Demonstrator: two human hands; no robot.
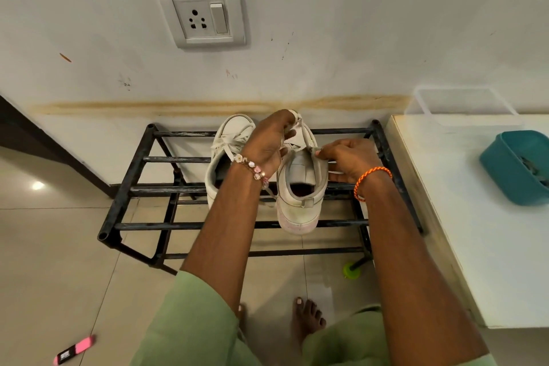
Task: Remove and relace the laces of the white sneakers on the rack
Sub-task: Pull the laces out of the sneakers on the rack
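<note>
Two white sneakers stand on the top bars of a black metal rack [124, 190], toes toward the wall. The left sneaker [228, 140] is laced, its lace ends lying loose over the tongue. The right sneaker [300, 196] sits heel toward me. My left hand [267, 142] reaches over its front and pinches the white lace [304, 135] near the toe end. My right hand [347, 157] pinches the lace at the shoe's right upper edge. The right shoe's eyelets are hidden behind my left hand.
A white table [475, 217] stands right of the rack, with a teal tub [517, 169] and a clear plastic box [460, 104] on it. A wall socket [202, 15] is above the rack. On the floor are a pink object [75, 349], a green rack foot [352, 270] and my bare feet.
</note>
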